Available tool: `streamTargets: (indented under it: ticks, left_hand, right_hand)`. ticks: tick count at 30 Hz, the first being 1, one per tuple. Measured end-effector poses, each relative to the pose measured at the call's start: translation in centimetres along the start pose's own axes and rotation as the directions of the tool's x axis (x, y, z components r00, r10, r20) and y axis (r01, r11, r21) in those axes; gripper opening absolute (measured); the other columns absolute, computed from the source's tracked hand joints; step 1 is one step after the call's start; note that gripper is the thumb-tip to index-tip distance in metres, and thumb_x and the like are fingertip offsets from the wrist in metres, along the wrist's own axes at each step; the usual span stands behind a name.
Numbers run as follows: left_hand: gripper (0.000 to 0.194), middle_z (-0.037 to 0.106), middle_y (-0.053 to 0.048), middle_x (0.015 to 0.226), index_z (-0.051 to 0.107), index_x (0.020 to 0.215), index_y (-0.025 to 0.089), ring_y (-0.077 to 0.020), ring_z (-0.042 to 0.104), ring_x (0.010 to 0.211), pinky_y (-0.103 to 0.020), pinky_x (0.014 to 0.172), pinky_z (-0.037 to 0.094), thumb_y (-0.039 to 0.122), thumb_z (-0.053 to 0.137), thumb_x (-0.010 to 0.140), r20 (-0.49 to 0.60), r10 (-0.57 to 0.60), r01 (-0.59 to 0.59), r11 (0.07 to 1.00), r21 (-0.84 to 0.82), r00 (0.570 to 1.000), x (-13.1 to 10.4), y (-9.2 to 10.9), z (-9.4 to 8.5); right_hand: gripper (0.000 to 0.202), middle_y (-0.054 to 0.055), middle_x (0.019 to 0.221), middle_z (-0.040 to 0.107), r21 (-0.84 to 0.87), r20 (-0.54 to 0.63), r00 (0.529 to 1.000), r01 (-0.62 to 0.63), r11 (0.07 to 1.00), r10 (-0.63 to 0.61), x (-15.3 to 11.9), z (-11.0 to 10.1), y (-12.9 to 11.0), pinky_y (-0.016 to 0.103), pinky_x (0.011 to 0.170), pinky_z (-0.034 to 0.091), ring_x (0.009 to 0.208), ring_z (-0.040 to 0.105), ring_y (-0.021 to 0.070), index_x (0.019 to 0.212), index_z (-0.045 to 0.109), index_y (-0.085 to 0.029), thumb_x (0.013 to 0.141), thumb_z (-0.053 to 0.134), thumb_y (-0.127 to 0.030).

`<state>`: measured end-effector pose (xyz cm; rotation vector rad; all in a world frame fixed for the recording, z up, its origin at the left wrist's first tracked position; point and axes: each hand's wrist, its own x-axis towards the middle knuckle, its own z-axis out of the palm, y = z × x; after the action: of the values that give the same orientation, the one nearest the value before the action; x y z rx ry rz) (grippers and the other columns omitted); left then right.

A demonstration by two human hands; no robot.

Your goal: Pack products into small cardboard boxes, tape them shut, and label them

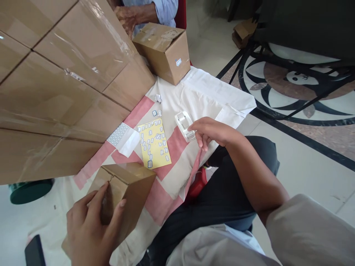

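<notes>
My left hand [90, 221] grips a small cardboard box [138, 192] at the lower left, thumb and fingers spread over its near side and top. At the table's right edge, my right hand [212, 133] reaches to a white tape dispenser [183, 123]. Its index finger is stretched out at the dispenser's near end, while the other fingers hang loosely bent. Between the hands lies a yellow sheet [154, 147] bearing several small blue-edged labels. Beside it is a white label sheet [118, 135] with a peeled or folded part.
Stacked, taped cardboard boxes [69, 85] rise at the left. Another box [166, 55] with a label stands at the far end, near another person's hands [127, 18]. Crumpled paper [158, 98] lies on the cloth [172, 184]. A dark phone-like object [34, 251] sits lower left.
</notes>
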<state>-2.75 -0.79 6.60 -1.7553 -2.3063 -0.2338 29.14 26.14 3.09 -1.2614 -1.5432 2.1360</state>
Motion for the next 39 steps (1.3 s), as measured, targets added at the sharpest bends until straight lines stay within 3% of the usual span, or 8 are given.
streamTargets:
  ticks: [5,11,15,20,26,31,35,39]
  left_hand:
    - [0.06,0.058,-0.009,0.135,0.051,0.148,0.034,-0.0384,0.059,0.126,-0.066,0.109,0.049,0.058,0.051,0.093,0.043,-0.007,0.008,1.0,-0.003,0.999,0.0,0.5,-0.5]
    - [0.059,0.057,-0.005,0.137,0.049,0.149,0.04,-0.0383,0.059,0.127,-0.068,0.108,0.048,0.062,0.047,0.095,0.039,-0.029,0.029,1.0,-0.005,0.999,-0.2,0.0,-0.2]
    - [0.061,0.058,-0.009,0.138,0.051,0.149,0.033,-0.0397,0.059,0.13,-0.067,0.108,0.049,0.059,0.05,0.093,0.035,0.004,-0.004,1.0,0.0,0.999,0.0,0.2,-0.3]
    - [0.061,0.056,-0.008,0.141,0.047,0.152,0.038,-0.0393,0.057,0.131,-0.066,0.111,0.048,0.058,0.049,0.094,0.047,-0.013,0.013,1.0,0.008,0.999,-0.1,0.3,-0.5]
    - [0.057,0.056,-0.008,0.142,0.047,0.15,0.037,-0.0417,0.056,0.134,-0.069,0.111,0.046,0.059,0.048,0.097,0.094,-0.055,0.057,0.998,-0.013,0.994,0.1,1.4,-1.3]
    - [0.058,0.058,-0.011,0.14,0.051,0.148,0.033,-0.0399,0.058,0.13,-0.066,0.111,0.048,0.056,0.052,0.095,0.044,-0.045,0.045,0.999,-0.006,0.998,0.2,1.7,-1.1]
    - [0.061,0.061,-0.013,0.133,0.056,0.146,0.029,-0.0392,0.061,0.124,-0.064,0.11,0.049,0.058,0.055,0.092,0.002,-0.002,0.002,1.0,0.001,1.0,0.1,1.5,-0.8]
    - [0.062,0.06,-0.012,0.135,0.055,0.147,0.028,-0.0389,0.06,0.126,-0.063,0.111,0.049,0.058,0.053,0.093,0.017,-0.034,0.034,0.999,0.004,0.999,0.1,1.5,-0.8]
  right_hand:
    - [0.037,0.009,0.06,0.069,0.072,0.036,0.999,-0.002,0.997,-0.001,0.0,0.0,0.3,0.026,0.049,0.05,0.041,0.057,0.0144,0.067,0.061,-0.016,0.095,0.059,-0.04]
    - [0.046,0.008,0.052,0.063,0.06,0.065,0.998,0.006,0.998,-0.01,0.0,-0.1,0.5,0.026,0.05,0.05,0.04,0.056,0.0141,0.061,0.059,-0.016,0.097,0.057,-0.045]
    - [0.033,0.004,0.052,0.063,0.152,0.126,0.992,-0.04,0.988,0.02,0.2,0.4,0.2,0.025,0.048,0.049,0.039,0.056,0.0149,0.088,0.064,-0.015,0.101,0.054,-0.044]
    - [0.034,0.001,0.052,0.062,0.185,0.093,0.995,-0.043,0.982,0.026,0.7,1.0,0.3,0.025,0.045,0.047,0.039,0.057,0.0171,0.114,0.058,-0.013,0.102,0.053,-0.045]
    - [0.034,0.002,0.051,0.062,0.124,0.059,0.998,-0.038,0.992,0.031,0.7,0.9,0.2,0.025,0.045,0.046,0.041,0.059,0.0183,0.11,0.058,-0.014,0.101,0.053,-0.046]
    - [0.032,0.005,0.071,0.073,-0.039,0.096,0.99,-0.098,0.994,0.101,0.1,0.9,-0.1,0.026,0.045,0.045,0.042,0.061,0.0174,0.105,0.056,-0.021,0.093,0.066,-0.049]
    - [0.029,0.007,0.093,0.079,0.012,0.109,0.987,-0.116,0.993,0.114,0.1,0.9,0.0,0.028,0.052,0.049,0.048,0.066,0.0171,0.106,0.054,-0.023,0.093,0.067,-0.046]
    - [0.02,0.007,0.092,0.079,0.067,0.067,0.996,-0.057,0.996,0.053,0.7,1.3,0.3,0.029,0.07,0.053,0.059,0.072,0.0179,0.101,0.054,-0.022,0.097,0.062,-0.039]
